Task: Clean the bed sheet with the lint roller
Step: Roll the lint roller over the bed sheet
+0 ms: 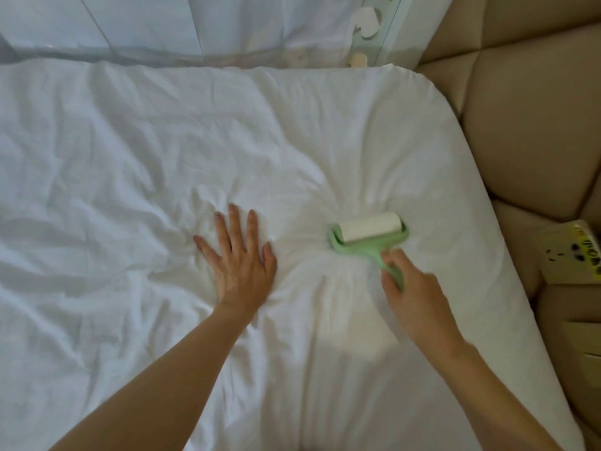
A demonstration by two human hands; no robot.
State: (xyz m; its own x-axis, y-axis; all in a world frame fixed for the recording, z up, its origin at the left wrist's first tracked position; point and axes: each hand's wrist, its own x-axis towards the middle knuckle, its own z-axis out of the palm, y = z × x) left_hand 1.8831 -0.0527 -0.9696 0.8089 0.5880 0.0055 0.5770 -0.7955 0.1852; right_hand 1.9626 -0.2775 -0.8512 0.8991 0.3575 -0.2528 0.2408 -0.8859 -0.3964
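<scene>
A wrinkled white bed sheet (136, 151) covers the bed and fills most of the view. The lint roller (369, 234) has a white sticky drum in a light green frame and lies with its drum on the sheet, right of centre. My right hand (411, 288) grips its green handle from below. My left hand (239, 257) presses flat on the sheet with fingers spread, a short way left of the roller. Creases fan out from around both hands.
A padded beige headboard (527, 102) runs along the right side of the bed. A pale box with yellow and black print (575, 255) lies against it at the right edge. Sheer white curtains (136, 24) hang beyond the far edge.
</scene>
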